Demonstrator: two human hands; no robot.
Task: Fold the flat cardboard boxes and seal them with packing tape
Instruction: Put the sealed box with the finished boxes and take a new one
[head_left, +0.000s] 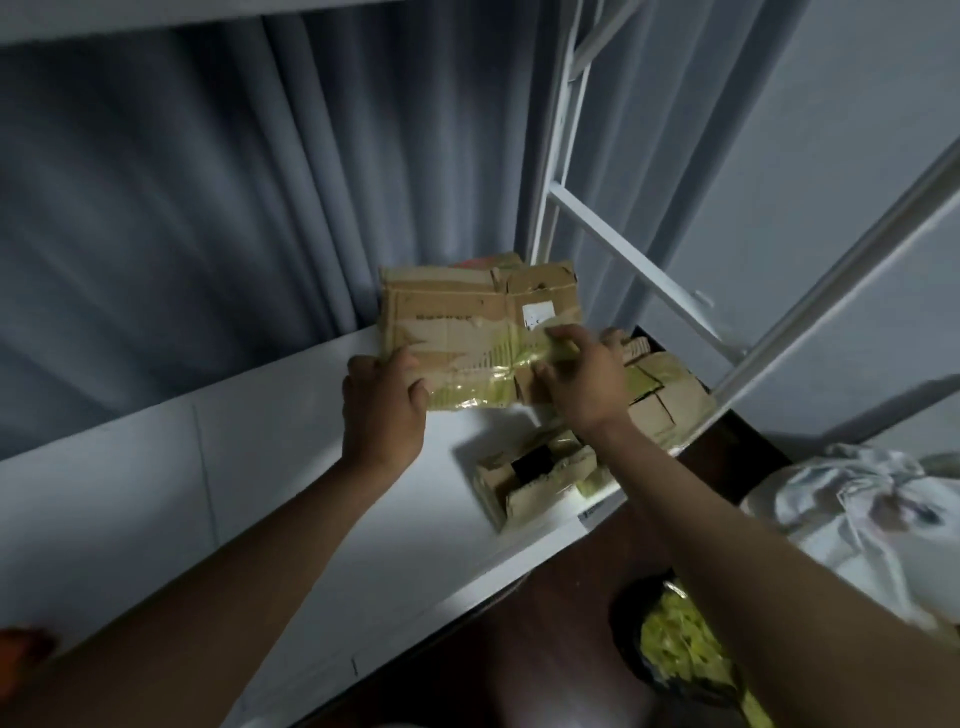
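above the white table (311, 467), a flat box (467, 322) is held up in the air between both hands, tilted with its face toward the camera. its lower left corner is gripped by the left hand (382, 402), thumb on the near face and fingers curled behind. the right hand (582, 379) is placed at the box's lower right edge, where a strip of shiny yellowish tape (483, 387) is pinched between thumb and fingers. the tape runs along the bottom of the box from one hand to the other. a small white label (537, 314) is seen on the box just above the right hand. on the table below the box, a smaller opened carton (535, 478) is lying near the table's right edge, partly hidden by the right forearm. more cardboard (660, 395) is stacked at the table's far right, behind the right hand. grey curtains (208, 182) hang behind the table, and a white ladder (623, 249) leans at its right.
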